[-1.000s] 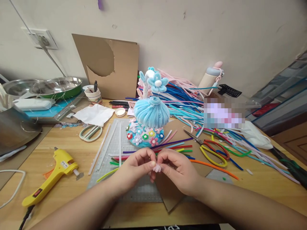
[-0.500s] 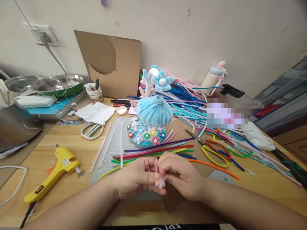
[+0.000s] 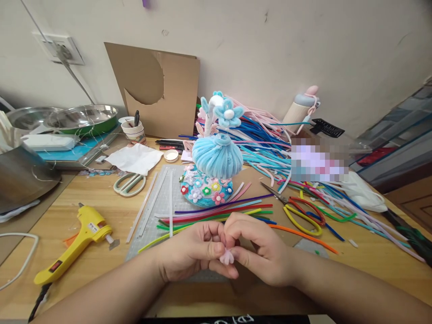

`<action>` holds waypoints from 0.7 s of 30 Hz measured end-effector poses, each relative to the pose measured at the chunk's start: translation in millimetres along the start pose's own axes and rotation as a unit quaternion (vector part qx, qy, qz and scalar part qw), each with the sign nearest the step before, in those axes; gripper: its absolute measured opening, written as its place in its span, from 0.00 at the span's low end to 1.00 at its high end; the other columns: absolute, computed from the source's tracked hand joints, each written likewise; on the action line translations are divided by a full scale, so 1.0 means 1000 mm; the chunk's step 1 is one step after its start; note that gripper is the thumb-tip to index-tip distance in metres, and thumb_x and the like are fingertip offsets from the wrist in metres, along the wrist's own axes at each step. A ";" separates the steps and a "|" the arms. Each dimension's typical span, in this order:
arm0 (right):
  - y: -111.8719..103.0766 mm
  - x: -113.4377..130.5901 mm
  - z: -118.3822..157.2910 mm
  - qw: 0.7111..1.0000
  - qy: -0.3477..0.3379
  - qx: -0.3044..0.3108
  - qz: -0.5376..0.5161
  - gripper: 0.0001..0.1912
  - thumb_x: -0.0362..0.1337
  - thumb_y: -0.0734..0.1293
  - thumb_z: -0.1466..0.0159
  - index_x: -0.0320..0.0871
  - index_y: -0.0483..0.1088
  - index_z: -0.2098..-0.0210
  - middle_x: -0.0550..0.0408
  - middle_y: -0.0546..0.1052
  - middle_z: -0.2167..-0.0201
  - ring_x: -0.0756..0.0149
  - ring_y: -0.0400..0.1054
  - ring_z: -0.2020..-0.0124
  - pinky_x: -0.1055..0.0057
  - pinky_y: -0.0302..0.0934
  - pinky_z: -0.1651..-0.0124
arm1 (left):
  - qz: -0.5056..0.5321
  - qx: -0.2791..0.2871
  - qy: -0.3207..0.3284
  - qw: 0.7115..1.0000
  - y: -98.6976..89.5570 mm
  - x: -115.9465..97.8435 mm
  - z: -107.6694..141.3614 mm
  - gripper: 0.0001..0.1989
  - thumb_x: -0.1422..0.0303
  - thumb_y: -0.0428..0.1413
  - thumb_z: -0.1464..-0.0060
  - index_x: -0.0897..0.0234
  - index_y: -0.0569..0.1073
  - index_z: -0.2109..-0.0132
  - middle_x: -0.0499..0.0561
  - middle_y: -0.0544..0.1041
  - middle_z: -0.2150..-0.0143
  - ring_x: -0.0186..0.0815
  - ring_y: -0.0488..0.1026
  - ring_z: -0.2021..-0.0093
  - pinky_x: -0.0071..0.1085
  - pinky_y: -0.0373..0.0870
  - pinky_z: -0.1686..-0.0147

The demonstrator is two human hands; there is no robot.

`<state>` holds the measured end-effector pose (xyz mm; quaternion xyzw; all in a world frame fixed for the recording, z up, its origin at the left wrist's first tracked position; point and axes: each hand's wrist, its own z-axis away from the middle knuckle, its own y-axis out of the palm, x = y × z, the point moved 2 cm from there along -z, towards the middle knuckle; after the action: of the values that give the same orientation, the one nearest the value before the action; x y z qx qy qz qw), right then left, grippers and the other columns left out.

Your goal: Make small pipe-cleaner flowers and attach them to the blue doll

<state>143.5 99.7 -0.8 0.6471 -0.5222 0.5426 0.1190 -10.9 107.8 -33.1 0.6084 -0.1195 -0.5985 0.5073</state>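
A small pale pink fuzzy flower (image 3: 227, 257) is pinched between both hands near the table's front edge. My left hand (image 3: 199, 249) grips it from the left with thumb and fingers. From the right, my right hand (image 3: 258, 249) has its thumb and forefinger closed on it; the fingertips of the two hands meet. Behind them stands a light blue fuzzy lamp-like figure (image 3: 218, 155) on a round base (image 3: 202, 200) covered in small flowers. Coloured pipe cleaners (image 3: 243, 208) lie between the figure and my hands.
A yellow glue gun (image 3: 79, 240) lies at left, with pale-handled scissors (image 3: 130, 185) behind it. Yellow-and-orange-handled scissors (image 3: 303, 216) lie at right. Cardboard (image 3: 178, 96) leans on the wall. Many pipe cleaners (image 3: 270, 148) and a bottle (image 3: 300, 110) are at the back right.
The pink flower and the fingertips around it have shifted slightly right and up. Both hands keep their hold, and the objects on the table have not moved.
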 end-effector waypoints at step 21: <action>0.002 -0.013 -0.002 0.999 0.000 -0.009 -0.046 0.10 0.42 0.64 0.36 0.42 0.68 0.70 0.54 0.70 0.72 0.69 0.65 0.69 0.72 0.62 0.65 | 0.011 -0.012 -0.035 0.999 -0.008 0.009 -0.005 0.18 0.63 0.68 0.64 0.72 0.74 0.69 0.52 0.79 0.74 0.35 0.79 0.70 0.28 0.75 0.65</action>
<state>142.8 107.1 -11.5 0.6693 -0.4964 0.5322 0.1495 -8.3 106.7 -46.1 0.5798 -0.1366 -0.6152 0.5165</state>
